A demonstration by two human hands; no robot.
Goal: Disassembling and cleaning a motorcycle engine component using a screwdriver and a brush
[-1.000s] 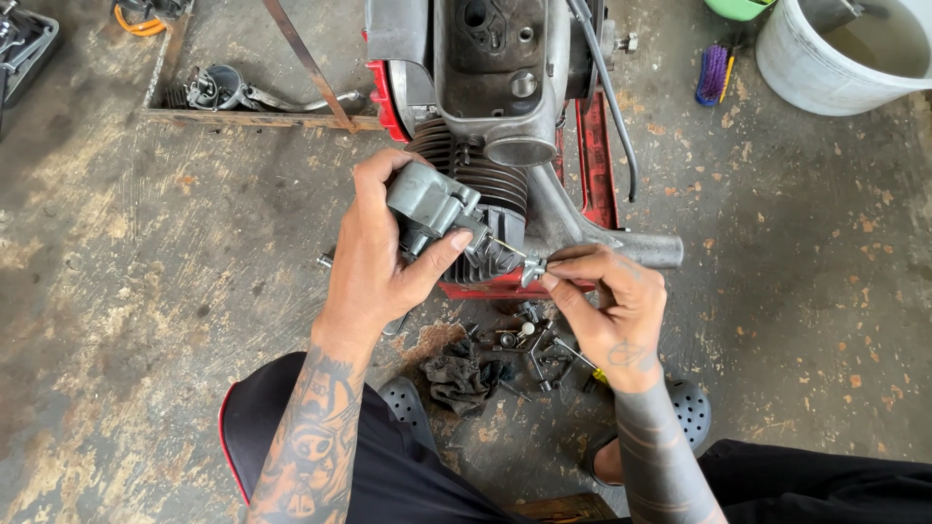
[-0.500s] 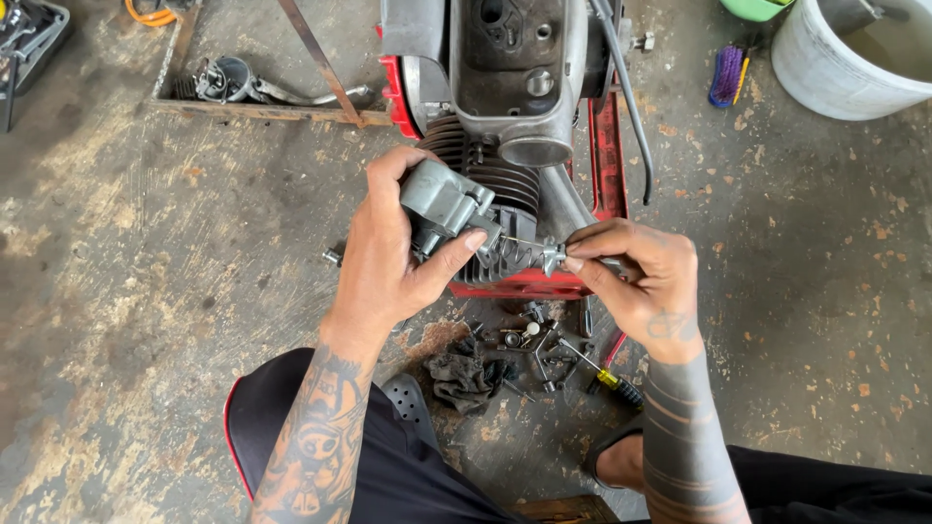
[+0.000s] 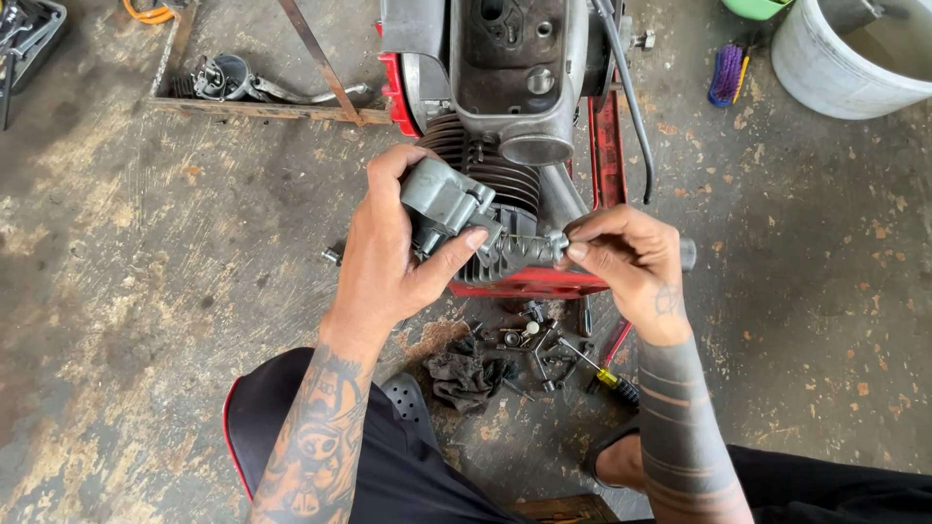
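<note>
My left hand (image 3: pixel 388 257) grips a grey cast-metal carburetor body (image 3: pixel 445 202), held up in front of a small engine (image 3: pixel 505 87) with dark cooling fins and a red base. My right hand (image 3: pixel 626 257) pinches a small metal fitting (image 3: pixel 557 244) at the end of a thin screw or rod that runs into the side of the carburetor. Both hands are close together, just above the engine's finned cylinder. The fingertips hide part of the small fitting.
On the concrete floor below my hands lie several loose small parts (image 3: pixel 529 335), a dark rag (image 3: pixel 464 374) and a yellow-handled screwdriver (image 3: pixel 607 374). A white bucket (image 3: pixel 845 68) stands at the top right beside a purple brush (image 3: pixel 726 76). A wooden frame with metal parts (image 3: pixel 243 82) sits top left.
Both hands rose and shifted right with the carburetor. My right hand moved from below the part to level with it, now pinching the thin rod's end fitting.
</note>
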